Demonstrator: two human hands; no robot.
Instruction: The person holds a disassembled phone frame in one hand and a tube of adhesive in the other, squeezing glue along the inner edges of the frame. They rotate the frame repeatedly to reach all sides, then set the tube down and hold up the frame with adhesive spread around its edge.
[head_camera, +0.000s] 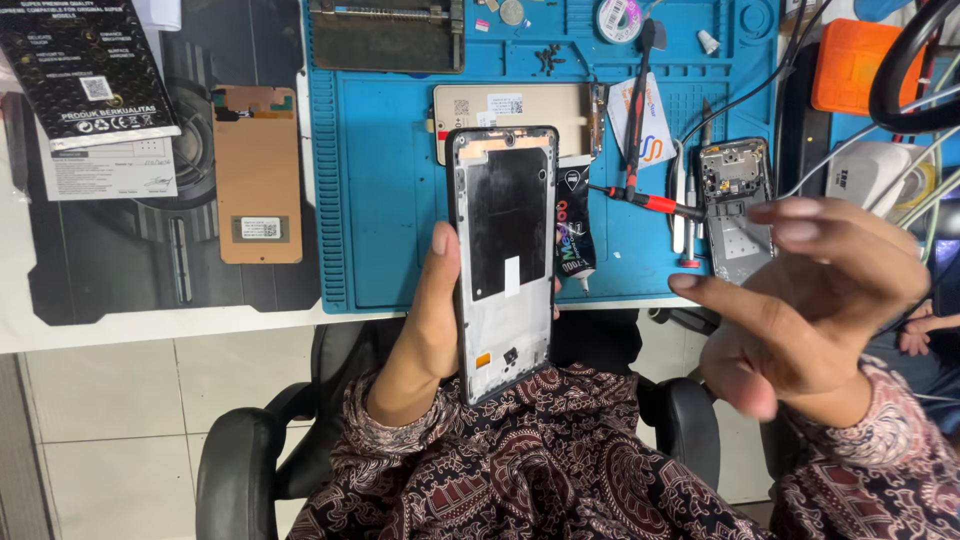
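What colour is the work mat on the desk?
Blue, seen in the head view: the mat lies behind the phone frame in the left hand.

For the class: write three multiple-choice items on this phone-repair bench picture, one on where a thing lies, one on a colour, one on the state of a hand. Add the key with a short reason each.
1. Where does the copper-backed panel lie?
A. on the blue mat
B. on the dark mat left of the blue mat
C. on the chair

2. What colour is the work mat behind the phone frame?
A. blue
B. green
C. white

3. What is the right hand doing?
A. gripping a screwdriver
B. holding the phone frame
C. raised and holding nothing

Key: 1 B, it rests on the dark mat; 2 A, the mat is plainly blue; 3 C, only the left hand grips the frame.
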